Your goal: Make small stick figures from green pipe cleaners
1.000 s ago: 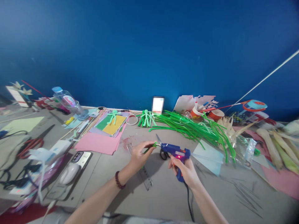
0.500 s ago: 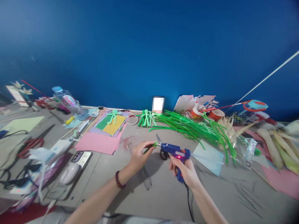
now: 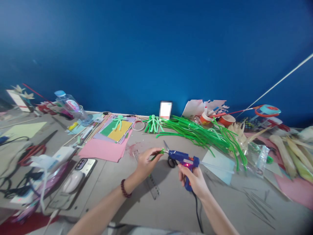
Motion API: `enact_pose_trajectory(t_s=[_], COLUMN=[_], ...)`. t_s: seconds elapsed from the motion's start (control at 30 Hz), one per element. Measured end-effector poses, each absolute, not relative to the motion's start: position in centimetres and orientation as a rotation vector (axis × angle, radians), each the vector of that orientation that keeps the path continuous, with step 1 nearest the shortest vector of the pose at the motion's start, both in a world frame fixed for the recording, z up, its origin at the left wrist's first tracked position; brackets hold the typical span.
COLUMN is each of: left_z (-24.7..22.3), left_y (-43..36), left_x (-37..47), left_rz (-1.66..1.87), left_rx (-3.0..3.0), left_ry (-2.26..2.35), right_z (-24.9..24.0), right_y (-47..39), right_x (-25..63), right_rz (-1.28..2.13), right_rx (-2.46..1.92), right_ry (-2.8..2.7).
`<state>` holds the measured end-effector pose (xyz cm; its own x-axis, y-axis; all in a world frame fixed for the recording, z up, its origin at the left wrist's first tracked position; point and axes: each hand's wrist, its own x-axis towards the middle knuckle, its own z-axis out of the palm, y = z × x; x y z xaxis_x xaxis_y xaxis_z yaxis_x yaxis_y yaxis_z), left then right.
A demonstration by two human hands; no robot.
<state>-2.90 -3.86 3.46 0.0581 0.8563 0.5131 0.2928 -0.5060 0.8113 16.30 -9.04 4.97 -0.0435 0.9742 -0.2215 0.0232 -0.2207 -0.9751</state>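
My right hand (image 3: 193, 179) is wrapped round the handle of a blue hot glue gun (image 3: 182, 157), whose red light is lit. Its nozzle points left and meets a small green pipe cleaner piece (image 3: 162, 150). That piece is pinched between the fingertips of my left hand (image 3: 148, 160), which hides most of it. Behind the nozzle, a pair of scissors (image 3: 172, 162) lies on the table, partly covered by the glue gun. Below my left hand is a clear ruler (image 3: 153, 186), partly hidden by the wrist.
A heap of green pipe cleaners (image 3: 195, 130) lies at the back, beside bent green pipe cleaner figures (image 3: 153, 123). Pink paper (image 3: 104, 150) and a phone (image 3: 85, 166) are on the left. A power cord (image 3: 197, 212) trails from the glue gun. Light blue paper (image 3: 218, 166) lies at right.
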Motion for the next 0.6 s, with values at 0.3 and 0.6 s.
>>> enact_pose_trajectory(t_s=[0.3,0.6], left_z=[3.29,3.16], left_y=[-3.82,-3.77], left_x=[-2.93,-2.83], left_rz=[1.483,1.514], left_rx=[1.835,1.805], left_ry=[1.140,1.149], right_z=[5.19,4.65], right_y=[-9.22,-9.55], right_x=[16.17,16.26], right_rz=[1.351,1.263], right_rx=[-1.349,-1.314], right_ry=[-1.165,-1.261])
